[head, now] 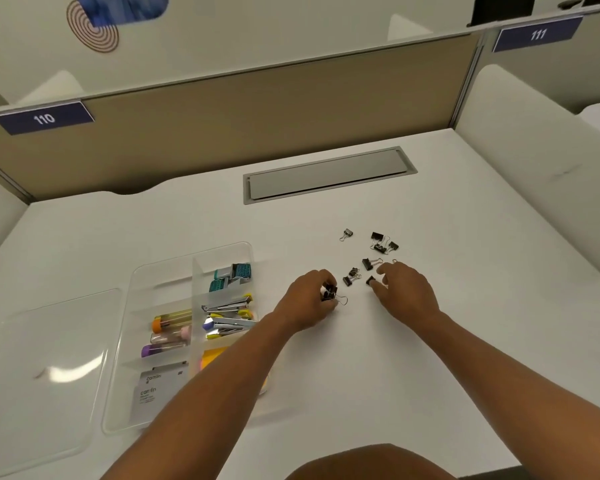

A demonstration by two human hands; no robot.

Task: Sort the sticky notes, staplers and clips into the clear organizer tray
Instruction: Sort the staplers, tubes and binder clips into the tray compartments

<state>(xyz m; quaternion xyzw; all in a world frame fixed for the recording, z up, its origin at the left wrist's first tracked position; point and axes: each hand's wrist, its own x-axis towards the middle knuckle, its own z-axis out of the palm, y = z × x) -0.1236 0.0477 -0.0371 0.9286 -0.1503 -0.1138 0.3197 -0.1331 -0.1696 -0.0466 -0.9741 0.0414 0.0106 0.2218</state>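
Several black binder clips [381,242] lie scattered on the white desk, right of centre. My left hand [312,299] grips a bunch of binder clips [330,293] just above the desk. My right hand [404,289] pinches a single black clip [370,280] between thumb and fingers. The clear organizer tray [222,249] stands to the left. It holds staplers [227,303], teal staple boxes [232,275], coloured tubes [170,322], orange sticky notes [212,356] and white cards [156,389]. My left forearm hides the tray's near right corner.
A clear flat lid [49,358] lies left of the tray. A grey cable hatch [326,174] is set into the desk at the back. Beige partitions with labels 110 and 111 close the back and sides.
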